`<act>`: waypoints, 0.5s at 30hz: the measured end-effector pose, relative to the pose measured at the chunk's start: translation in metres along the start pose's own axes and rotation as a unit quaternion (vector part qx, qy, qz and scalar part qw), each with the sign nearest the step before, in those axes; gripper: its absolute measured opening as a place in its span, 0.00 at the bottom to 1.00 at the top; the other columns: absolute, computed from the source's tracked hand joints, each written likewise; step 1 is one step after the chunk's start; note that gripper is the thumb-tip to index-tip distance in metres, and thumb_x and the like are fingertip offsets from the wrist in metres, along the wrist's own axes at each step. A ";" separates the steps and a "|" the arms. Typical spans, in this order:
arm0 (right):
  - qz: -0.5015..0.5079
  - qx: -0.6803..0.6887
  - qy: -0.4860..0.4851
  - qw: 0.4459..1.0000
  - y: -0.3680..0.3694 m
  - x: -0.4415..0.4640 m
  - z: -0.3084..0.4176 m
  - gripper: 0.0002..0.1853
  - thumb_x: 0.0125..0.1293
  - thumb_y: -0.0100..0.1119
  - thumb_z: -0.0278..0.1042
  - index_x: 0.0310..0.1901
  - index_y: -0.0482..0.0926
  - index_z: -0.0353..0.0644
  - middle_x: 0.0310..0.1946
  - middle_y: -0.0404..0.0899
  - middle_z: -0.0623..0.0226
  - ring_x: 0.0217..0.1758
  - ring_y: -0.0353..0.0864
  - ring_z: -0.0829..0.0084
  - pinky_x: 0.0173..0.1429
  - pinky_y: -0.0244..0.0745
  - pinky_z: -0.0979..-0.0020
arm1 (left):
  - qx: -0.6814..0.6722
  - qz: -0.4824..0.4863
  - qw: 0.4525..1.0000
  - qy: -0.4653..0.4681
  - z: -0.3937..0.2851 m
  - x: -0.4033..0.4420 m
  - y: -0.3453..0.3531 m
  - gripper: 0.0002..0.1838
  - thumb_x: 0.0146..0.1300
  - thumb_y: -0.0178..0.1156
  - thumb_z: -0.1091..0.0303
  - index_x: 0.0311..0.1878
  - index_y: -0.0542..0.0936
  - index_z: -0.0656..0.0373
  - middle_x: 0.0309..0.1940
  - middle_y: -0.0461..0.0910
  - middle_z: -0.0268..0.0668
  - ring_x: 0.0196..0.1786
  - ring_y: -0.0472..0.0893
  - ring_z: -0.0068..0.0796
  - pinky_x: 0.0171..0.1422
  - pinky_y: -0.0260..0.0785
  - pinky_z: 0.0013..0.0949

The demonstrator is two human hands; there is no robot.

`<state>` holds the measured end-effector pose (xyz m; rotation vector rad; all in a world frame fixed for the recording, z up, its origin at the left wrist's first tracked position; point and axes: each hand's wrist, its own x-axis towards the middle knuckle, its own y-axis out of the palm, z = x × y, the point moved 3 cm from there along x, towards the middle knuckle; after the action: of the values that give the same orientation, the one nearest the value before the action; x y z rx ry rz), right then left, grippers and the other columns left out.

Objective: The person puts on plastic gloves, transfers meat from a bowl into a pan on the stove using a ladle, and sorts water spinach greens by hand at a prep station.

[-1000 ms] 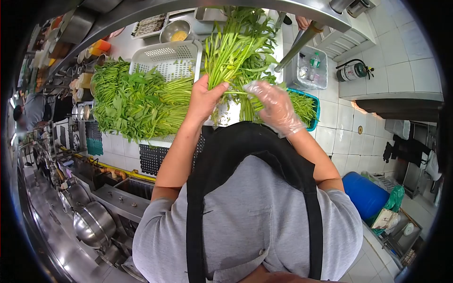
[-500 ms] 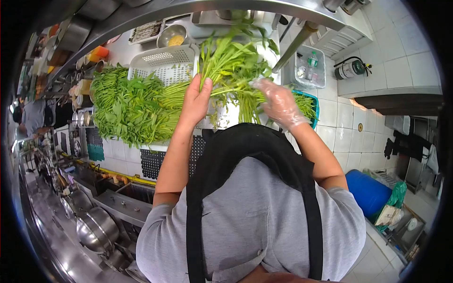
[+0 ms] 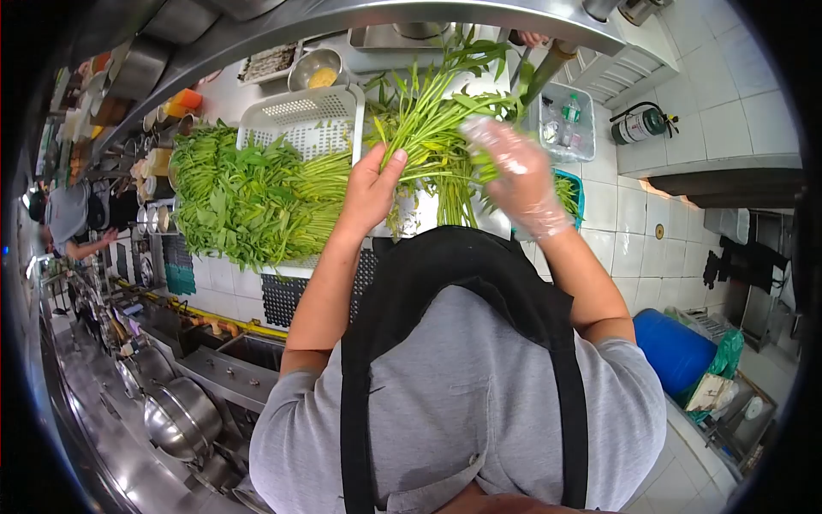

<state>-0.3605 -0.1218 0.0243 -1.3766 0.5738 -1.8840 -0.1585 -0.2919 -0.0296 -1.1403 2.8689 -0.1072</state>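
Observation:
My left hand point(image 3: 372, 190) is closed around the stems of a bunch of leafy greens point(image 3: 428, 124), thumb on top, the leaves fanning up and to the right. My right hand point(image 3: 515, 182) wears a clear plastic glove and sits just right of that bunch. Motion blurs its fingers, so their grip is unclear. More loose green stems point(image 3: 454, 197) lie below the bunch on the light work surface. A large heap of the same greens point(image 3: 235, 193) is piled to the left, with stems pointing toward my left hand.
A white perforated basket point(image 3: 355, 111) stands behind the heap, near a metal bowl point(image 3: 315, 62) with yellow contents. At right are a clear bin point(image 3: 585, 128) with bottles and a teal container point(image 3: 575, 190) of greens. A metal post point(image 3: 548, 70) rises behind. Another person point(image 3: 70, 210) is at far left.
The bunch in my left hand has tilted further right. My gloved right hand has shifted slightly right and toward me. A co-worker's arm now shows at far left, and another hand at the top.

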 end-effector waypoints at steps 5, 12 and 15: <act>0.043 -0.108 -0.049 0.992 -0.041 0.028 -0.019 0.27 0.56 0.71 0.22 0.60 0.88 0.49 0.57 0.91 0.63 0.53 0.92 0.59 0.53 0.86 0.54 | 0.064 0.027 0.997 0.017 -0.007 -0.007 0.001 0.14 0.87 0.62 0.61 0.57 0.85 0.65 0.40 0.84 0.31 0.44 0.76 0.18 0.53 0.74 0.31; 0.154 -0.092 -0.097 0.979 -0.029 0.035 -0.018 0.19 0.61 0.71 0.28 0.56 0.88 0.43 0.50 0.89 0.63 0.50 0.90 0.57 0.58 0.82 0.56 | 0.070 0.049 0.996 0.030 -0.020 -0.005 0.011 0.16 0.87 0.61 0.59 0.50 0.83 0.65 0.34 0.77 0.30 0.41 0.72 0.19 0.48 0.70 0.33; 0.132 -0.073 -0.051 0.987 -0.020 0.030 -0.022 0.16 0.63 0.71 0.26 0.53 0.89 0.44 0.48 0.89 0.62 0.52 0.91 0.59 0.60 0.83 0.56 | 0.073 0.056 0.996 0.008 -0.008 -0.004 0.011 0.17 0.87 0.61 0.58 0.48 0.82 0.65 0.33 0.74 0.29 0.40 0.70 0.19 0.46 0.69 0.34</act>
<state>-0.3918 -0.1337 0.0498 -1.4039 0.8151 -1.5766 -0.1633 -0.2806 -0.0228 -0.9551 2.8755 -0.3159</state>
